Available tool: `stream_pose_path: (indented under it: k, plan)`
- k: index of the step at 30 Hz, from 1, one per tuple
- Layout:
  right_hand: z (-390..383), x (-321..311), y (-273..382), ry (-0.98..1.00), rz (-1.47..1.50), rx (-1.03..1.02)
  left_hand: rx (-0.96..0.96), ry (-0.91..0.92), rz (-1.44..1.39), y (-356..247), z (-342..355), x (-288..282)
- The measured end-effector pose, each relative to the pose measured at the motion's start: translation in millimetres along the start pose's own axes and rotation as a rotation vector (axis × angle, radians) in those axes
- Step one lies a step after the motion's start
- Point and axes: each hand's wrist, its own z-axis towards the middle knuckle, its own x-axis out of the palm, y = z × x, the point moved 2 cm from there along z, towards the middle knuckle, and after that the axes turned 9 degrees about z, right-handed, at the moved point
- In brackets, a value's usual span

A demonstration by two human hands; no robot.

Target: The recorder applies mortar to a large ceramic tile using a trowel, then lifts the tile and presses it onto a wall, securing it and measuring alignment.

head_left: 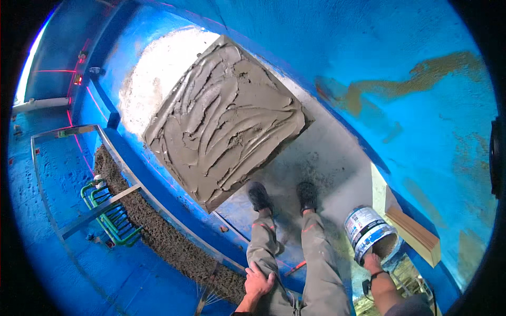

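My left hand (259, 279) rests on my left thigh, its fingers loosely spread over the grey trouser leg (261, 239). My right hand (373, 262) reaches down at the mouth of a white-and-blue bucket (361, 226) with grey-brown material inside; its fingers are partly hidden, and what they grip is unclear. Beyond my feet, a large square slab (216, 121) lies tilted across the view, covered in wet grey mortar with curved trowel ridges. My dark shoes (307, 196) stand on dusty pale flooring just below it.
Blue walls (406, 42) surround me. At left are a metal frame (113, 142), green pipes (110, 216), a strip of coarse brown material (158, 237) and red laser lines. A timber block (414, 231) sits beside the bucket; a red-handled tool (295, 267) lies behind my legs.
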Motion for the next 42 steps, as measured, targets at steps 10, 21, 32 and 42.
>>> stream_pose_path:
  k: [10, 21, 32, 42]
  plan:
    - [51, -182, 135, -0.143, 0.139, 0.065, 0.2, 0.13, -0.6, 123, 91, -35]
    - [236, -561, 451, -0.674, 0.683, -0.62, -0.144, -0.357, -1.621, 181, 304, -197]
    - [225, -528, 487, -0.321, 0.76, -0.551, -0.011, -0.449, -1.422, 174, 314, -186]
    - [175, -491, 428, -0.103, 0.857, -0.33, -0.091, -0.377, -1.432, 152, 237, -149]
